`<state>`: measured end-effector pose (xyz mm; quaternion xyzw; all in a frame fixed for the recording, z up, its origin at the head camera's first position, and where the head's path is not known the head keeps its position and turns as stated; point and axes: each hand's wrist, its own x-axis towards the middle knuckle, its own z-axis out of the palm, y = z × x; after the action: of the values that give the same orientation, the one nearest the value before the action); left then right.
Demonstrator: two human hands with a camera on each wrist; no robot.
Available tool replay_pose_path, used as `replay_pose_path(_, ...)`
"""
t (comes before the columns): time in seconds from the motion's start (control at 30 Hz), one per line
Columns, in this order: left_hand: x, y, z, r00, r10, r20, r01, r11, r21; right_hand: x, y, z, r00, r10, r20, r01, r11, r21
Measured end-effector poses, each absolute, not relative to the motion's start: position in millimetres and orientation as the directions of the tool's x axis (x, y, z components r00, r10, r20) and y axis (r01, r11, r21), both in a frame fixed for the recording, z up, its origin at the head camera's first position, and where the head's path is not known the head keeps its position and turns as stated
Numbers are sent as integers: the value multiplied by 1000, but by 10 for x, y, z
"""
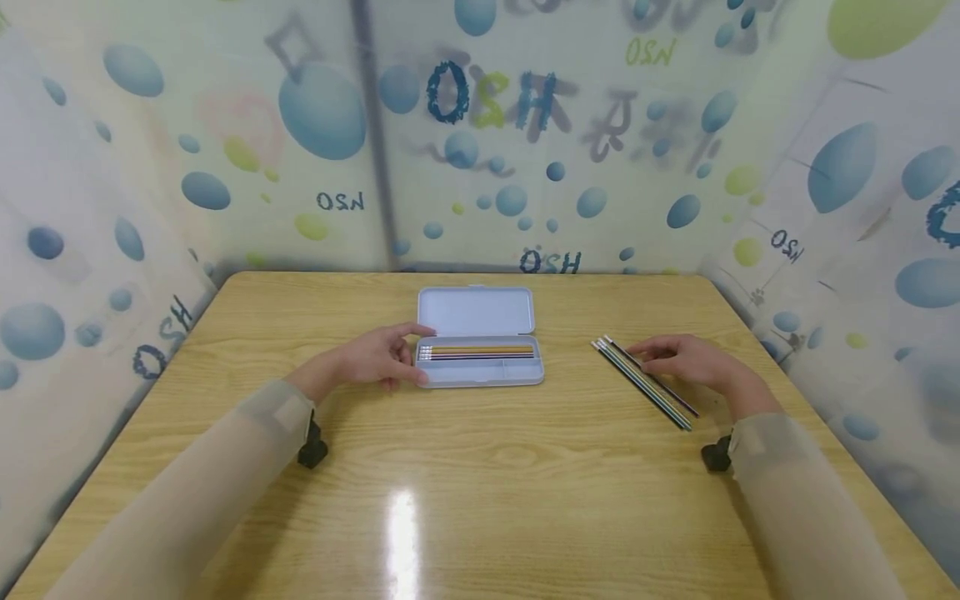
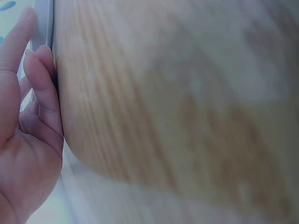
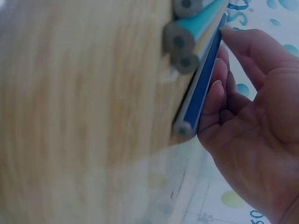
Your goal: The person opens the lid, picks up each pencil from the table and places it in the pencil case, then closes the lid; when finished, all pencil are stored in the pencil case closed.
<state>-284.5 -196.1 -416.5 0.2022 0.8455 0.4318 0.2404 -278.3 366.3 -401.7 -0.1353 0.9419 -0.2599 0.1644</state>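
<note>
A pale blue pencil case point(image 1: 459, 373) lies on the table with its lid point(image 1: 476, 311) folded back. Several pencils point(image 1: 483, 353) lie in its rear compartment, white ends to the left. My left hand point(image 1: 375, 356) holds the case's left end, thumb at the front corner and index finger at the back. Over on the right, several pencils point(image 1: 642, 385) lie slanted side by side. My right hand point(image 1: 686, 360) pinches a dark blue pencil point(image 3: 198, 95) just beside that group; its fingertips are partly hidden in the right wrist view.
The wooden table point(image 1: 495, 475) carries the case and the loose pencils. Patterned curtains point(image 1: 480, 183) enclose its back and sides. A black wrist device point(image 1: 312, 450) sits under the left sleeve, another point(image 1: 717, 454) under the right.
</note>
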Motion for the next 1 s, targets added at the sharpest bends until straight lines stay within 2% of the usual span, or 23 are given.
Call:
replay_pose_path(0.33, -2856, -1969, -4177, -802, 549, -235, 134, 548, 826, -2742, 3646, -4019, -928, -327, -178, -193, 831, -521)
replay_pose_path(1.0, -2864, -1975, -4174, -803, 546, -238, 141, 562, 815, -2787, 3619, -4045, -943, -295, -154, -183, 845, -502)
